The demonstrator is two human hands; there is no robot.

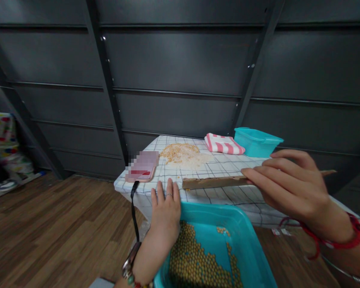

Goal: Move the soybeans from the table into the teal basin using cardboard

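Note:
My right hand (294,184) grips a long strip of cardboard (213,183), held on edge along the front of the table. Fingers stretched out, my left hand (165,212) lies at the table's front edge, beside the left rim of a turquoise bin (228,210). Yellowish soybeans (195,260) cover much of the bin's floor, with a bare patch toward its back. Beyond the strip, a heap of soybeans (180,151) spreads on the checked tablecloth (225,164), next to a patch of white grains (195,162). A few beans lie near the strip's left end.
A pink phone (151,174) with a black strap (133,208) lies at the table's left edge. Toward the back right sit a folded pink-and-white striped towel (225,144) and a smaller turquoise container (255,143). A dark panelled wall (174,60) rises behind the table.

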